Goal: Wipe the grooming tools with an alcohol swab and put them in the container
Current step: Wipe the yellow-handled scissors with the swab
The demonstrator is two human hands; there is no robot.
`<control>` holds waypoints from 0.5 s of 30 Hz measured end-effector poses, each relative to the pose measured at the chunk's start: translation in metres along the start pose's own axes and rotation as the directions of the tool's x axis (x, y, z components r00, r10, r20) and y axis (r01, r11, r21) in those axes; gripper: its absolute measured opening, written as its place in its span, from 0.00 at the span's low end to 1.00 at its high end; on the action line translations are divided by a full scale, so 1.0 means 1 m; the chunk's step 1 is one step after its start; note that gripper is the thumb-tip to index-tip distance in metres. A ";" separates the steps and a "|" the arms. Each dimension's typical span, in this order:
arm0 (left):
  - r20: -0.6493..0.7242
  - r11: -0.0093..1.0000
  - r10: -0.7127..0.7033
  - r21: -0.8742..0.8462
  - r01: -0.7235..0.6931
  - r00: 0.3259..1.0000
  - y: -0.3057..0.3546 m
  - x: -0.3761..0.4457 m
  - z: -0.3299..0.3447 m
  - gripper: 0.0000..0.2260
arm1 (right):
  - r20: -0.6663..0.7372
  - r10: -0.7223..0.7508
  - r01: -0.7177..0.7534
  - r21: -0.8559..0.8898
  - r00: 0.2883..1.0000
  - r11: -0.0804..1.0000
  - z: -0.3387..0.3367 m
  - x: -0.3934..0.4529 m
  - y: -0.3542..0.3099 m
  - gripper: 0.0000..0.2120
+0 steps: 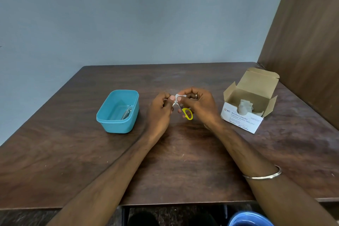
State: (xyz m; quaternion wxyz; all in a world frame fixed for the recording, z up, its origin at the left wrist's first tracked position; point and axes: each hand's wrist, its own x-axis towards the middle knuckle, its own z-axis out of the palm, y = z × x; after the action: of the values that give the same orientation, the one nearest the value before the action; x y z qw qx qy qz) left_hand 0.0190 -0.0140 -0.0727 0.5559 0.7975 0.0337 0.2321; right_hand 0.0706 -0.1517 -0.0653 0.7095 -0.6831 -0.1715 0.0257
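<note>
Head view: both hands meet above the middle of the brown bench (183, 161). The left hand (160, 111) is pinched on the metal blade end of the scissors (183, 111), thumb and fingers closed around it. The right hand (199, 106) is clamped on a white swab (178, 96), thumb and forefinger pressing it against the scissors near the pivot. The scissors slant down toward the right, and 1 yellow handle loop hangs free under the right palm, clear of the bench. A ring (196, 95) sits on a right finger, and a thin metal bangle (264, 175) circles the right forearm.

Left of the hands, well apart from them, stands an open teal container (110, 124). Inside it, against the right wall, lies a metal tool (127, 113); its kind is too small to tell.

To the right, near the bench edge and the brown wall panel (308, 42), stands an open swab box (242, 119) with its flaps up and white swab packets (244, 107) showing inside. A blue rim (249, 219) shows below the near bench edge.
</note>
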 end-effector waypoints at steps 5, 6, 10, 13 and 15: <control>-0.008 0.999 0.009 0.039 -0.008 1.000 0.002 -0.001 -0.001 0.10 | -0.002 -0.006 0.006 -0.008 1.000 1.000 -0.001 0.000 -0.001 0.03; -0.008 0.999 0.014 0.043 -0.014 1.000 0.003 -0.001 -0.001 0.10 | 0.006 -0.011 0.011 -0.019 1.000 1.000 -0.001 -0.001 -0.001 0.03; -0.010 0.999 0.010 0.052 -0.009 1.000 0.002 -0.002 -0.001 0.10 | -0.020 -0.004 0.004 -0.012 1.000 1.000 -0.001 0.000 -0.001 0.03; -0.020 0.998 0.005 0.061 -0.004 1.000 0.003 -0.001 -0.001 0.09 | -0.041 0.003 -0.003 0.004 0.999 1.000 -0.001 0.000 -0.001 0.04; -0.019 0.998 0.019 0.062 -0.017 1.000 0.003 -0.002 -0.001 0.09 | -0.021 0.001 -0.001 -0.005 1.000 1.000 -0.001 0.000 -0.001 0.04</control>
State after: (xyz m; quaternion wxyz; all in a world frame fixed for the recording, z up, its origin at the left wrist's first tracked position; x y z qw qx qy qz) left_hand 0.0165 -0.0149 -0.0704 0.5284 0.8123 0.0392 0.2437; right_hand 0.0704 -0.1531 -0.0644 0.7095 -0.6852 -0.1636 0.0184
